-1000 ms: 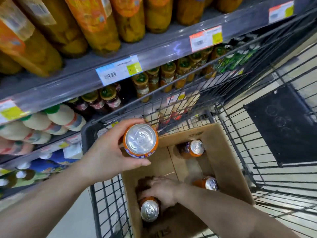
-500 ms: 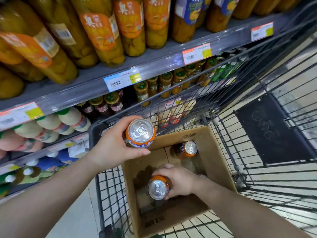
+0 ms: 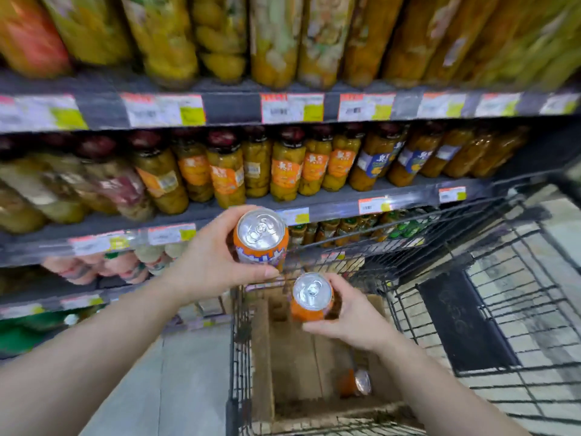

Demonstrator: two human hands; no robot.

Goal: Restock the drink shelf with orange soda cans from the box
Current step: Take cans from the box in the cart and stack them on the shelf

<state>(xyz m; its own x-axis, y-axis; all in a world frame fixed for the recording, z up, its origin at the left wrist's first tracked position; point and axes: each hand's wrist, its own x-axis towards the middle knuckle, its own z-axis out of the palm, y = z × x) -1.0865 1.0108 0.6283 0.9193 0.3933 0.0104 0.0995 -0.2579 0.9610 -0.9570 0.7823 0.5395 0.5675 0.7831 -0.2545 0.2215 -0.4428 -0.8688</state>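
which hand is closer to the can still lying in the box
Right. The right hand holds a can just above the cardboard box, over the leftover can; the left hand holds another can higher, toward the shelves.

Shelves run across the back, jars standing in rows on them. Cart parked in front of the shelves, right of centre. Box sits inside the cart against its left wall. One can lies on its side near the box's right wall. Left hand holds a can above the cart's far-left corner. Right hand holds a second can over the box, below and right of the first.
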